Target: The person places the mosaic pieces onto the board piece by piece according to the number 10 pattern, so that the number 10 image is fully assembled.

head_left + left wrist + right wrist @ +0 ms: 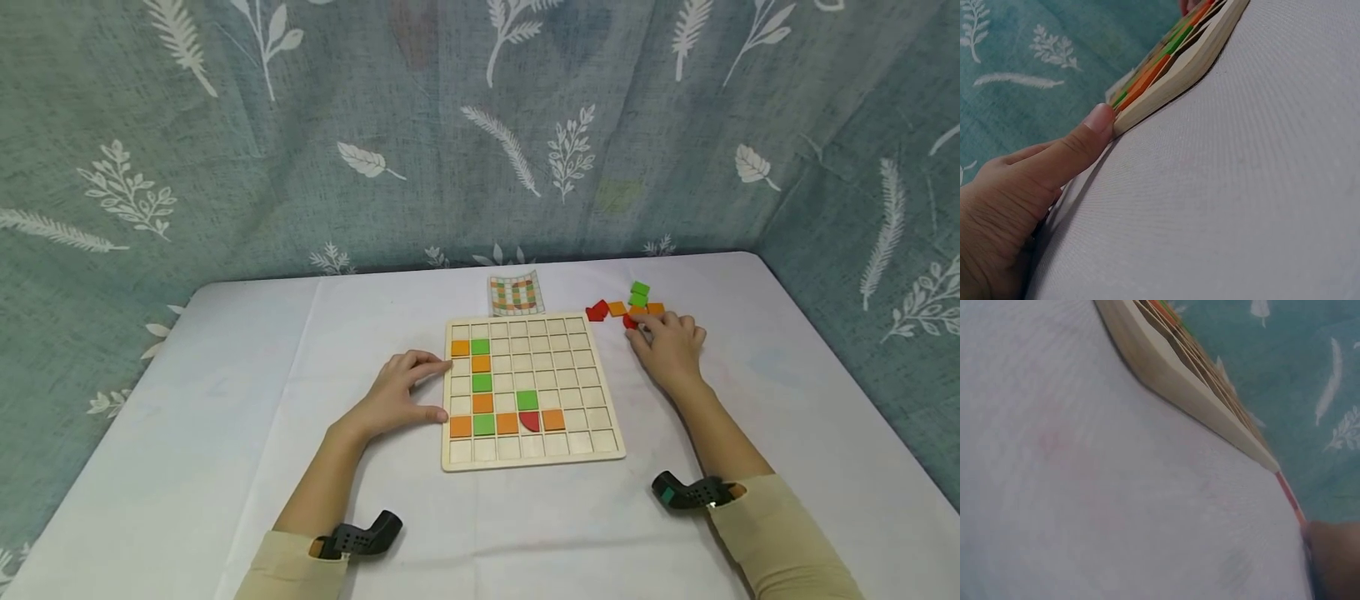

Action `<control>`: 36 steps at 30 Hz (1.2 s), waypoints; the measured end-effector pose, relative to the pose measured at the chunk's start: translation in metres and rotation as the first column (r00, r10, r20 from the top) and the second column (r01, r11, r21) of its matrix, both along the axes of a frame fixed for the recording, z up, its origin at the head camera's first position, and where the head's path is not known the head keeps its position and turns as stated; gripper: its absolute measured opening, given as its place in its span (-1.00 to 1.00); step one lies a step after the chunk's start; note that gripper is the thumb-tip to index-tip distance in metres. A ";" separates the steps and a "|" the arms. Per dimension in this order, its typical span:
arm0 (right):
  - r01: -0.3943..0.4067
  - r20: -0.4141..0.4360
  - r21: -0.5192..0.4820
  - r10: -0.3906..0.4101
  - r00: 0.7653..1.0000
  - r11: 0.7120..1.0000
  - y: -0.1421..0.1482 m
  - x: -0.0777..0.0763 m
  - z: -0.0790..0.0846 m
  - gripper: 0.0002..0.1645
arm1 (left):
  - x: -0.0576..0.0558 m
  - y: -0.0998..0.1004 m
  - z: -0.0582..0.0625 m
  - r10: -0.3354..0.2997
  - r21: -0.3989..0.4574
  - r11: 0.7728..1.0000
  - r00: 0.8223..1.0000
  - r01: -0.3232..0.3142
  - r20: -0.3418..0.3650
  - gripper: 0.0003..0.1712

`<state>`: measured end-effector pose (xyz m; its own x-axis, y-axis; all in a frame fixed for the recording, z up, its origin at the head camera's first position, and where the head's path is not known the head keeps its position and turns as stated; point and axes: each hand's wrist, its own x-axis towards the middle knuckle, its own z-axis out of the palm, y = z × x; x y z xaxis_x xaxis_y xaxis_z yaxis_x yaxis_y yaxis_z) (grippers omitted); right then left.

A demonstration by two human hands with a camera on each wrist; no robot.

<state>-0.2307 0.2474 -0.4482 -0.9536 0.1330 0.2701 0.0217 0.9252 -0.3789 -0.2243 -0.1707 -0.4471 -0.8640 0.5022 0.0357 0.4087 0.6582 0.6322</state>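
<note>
A square wooden grid board (525, 362) lies on the table, with orange, green and red pieces in some of its cells. My left hand (397, 394) rests beside its left edge, thumb and fingers spread apart and touching that edge. In the left wrist view, the thumb (1079, 147) presses at the board's corner. My right hand (670, 350) is beyond the board's right side, over a loose group of tiles. Its slightly parted thumb and forefinger are right at a red piece (629, 322) and an orange tile (637, 312).
A patterned grid card (515, 295) lies behind the board. More loose pieces lie near the right hand: red pieces (597, 311), an orange tile (617, 308) and green tiles (639, 293). A leaf-patterned curtain (420, 208) hangs behind the white-covered table (360, 317).
</note>
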 end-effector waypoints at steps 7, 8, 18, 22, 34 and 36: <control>-0.024 0.017 -0.019 0.024 1.000 1.000 -0.001 0.001 0.000 -0.67 | 0.001 -0.002 0.000 -0.006 0.002 1.000 1.000 0.006 -0.007 -0.05; -0.036 0.017 -0.032 0.037 0.999 0.999 0.000 0.002 0.001 -0.68 | 0.001 -0.002 0.000 -0.003 0.000 1.000 1.000 0.003 -0.008 -0.05; -0.118 -0.002 -0.133 0.119 0.993 0.984 0.002 0.007 -0.001 -0.71 | 0.001 -0.001 -0.001 0.006 -0.012 1.000 1.000 -0.006 -0.003 -0.04; -0.077 -0.019 -0.139 0.075 0.997 0.987 0.001 0.008 0.000 -0.52 | 0.001 -0.001 0.000 -0.001 -0.013 1.000 1.000 0.001 -0.006 -0.05; -0.139 0.033 -0.031 0.140 0.990 0.990 -0.003 0.008 0.000 -0.56 | 0.001 0.000 0.000 0.001 -0.009 1.000 1.000 -0.001 -0.002 -0.04; -0.150 0.021 -0.037 0.151 0.988 0.988 -0.004 0.008 0.000 -0.57 | 0.000 0.000 -0.001 0.002 -0.010 1.000 1.000 -0.002 -0.005 -0.04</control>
<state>-0.2223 0.2436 -0.4487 -0.9694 -0.0032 0.2453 -0.1073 0.9046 -0.4125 -0.2240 -0.1709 -0.4481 -0.8646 0.5012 0.0350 0.4109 0.6652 0.6235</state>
